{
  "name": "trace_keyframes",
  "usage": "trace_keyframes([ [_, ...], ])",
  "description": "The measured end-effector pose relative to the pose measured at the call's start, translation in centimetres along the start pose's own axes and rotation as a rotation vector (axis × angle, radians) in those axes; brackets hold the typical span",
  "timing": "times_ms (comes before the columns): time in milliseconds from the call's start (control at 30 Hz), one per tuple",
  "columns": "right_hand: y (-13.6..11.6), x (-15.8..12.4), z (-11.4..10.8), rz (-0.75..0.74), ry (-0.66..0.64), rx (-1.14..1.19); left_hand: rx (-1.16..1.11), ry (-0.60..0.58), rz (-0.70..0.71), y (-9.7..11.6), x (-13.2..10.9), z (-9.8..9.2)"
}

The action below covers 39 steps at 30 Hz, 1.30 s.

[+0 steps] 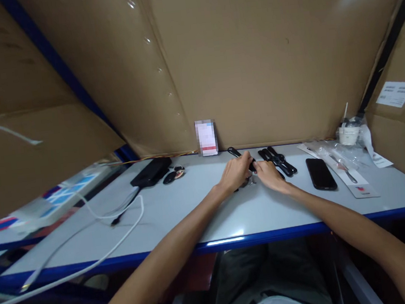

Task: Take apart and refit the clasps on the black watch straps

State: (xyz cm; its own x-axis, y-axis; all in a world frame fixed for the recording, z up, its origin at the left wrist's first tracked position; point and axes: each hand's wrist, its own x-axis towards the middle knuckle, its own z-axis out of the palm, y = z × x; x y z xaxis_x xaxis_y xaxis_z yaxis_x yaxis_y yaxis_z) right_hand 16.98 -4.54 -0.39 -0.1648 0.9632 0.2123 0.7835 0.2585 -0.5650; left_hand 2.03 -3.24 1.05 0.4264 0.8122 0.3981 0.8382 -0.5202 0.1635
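Near the middle of the table my left hand (234,172) and my right hand (269,174) are close together, fingers closed around a black propeller-shaped piece (234,152). One rounded blade of it sticks out beyond my left fingers; its middle is mostly covered. Beneath my hands lie small dark and clear bits (248,182), too hidden to name. Just right of my right hand, several similar black propeller-shaped pieces (279,160) overlap on the tabletop.
A phone (321,173) lies at right beside a plastic-wrapped card pack (349,174) and a white cup (348,133). An upright screen (207,138) leans on the cardboard wall. At left are a black box (151,172), keys (170,176) and a white cable (124,236) crossing the table edge.
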Motion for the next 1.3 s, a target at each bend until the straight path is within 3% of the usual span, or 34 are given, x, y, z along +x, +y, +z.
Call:
trace_keyframes([
  [233,-0.2,0.1,-0.1,0.040,-0.027,0.026,0.063,-0.050,-0.008,-0.4,-0.2,0.6],
  [400,0.5,0.5,0.1,0.112,-0.095,0.314,0.148,-0.099,0.097,-0.7,-0.3,0.5],
  [633,0.7,0.1,0.0,0.263,-0.283,0.668,-0.080,0.003,0.043,-1.3,0.4,0.5],
  [800,0.6,0.0,0.0,0.301,-0.335,0.719,-0.178,-0.013,0.046,-1.5,0.6,0.6],
  [1100,0.8,-0.2,-0.4,0.303,-0.384,0.781,-0.132,-0.018,0.140,-1.4,0.2,0.7],
  [1300,0.7,-0.2,-0.7,0.317,-0.398,0.798,-0.076,-0.017,0.124,-0.9,0.1,0.7],
])
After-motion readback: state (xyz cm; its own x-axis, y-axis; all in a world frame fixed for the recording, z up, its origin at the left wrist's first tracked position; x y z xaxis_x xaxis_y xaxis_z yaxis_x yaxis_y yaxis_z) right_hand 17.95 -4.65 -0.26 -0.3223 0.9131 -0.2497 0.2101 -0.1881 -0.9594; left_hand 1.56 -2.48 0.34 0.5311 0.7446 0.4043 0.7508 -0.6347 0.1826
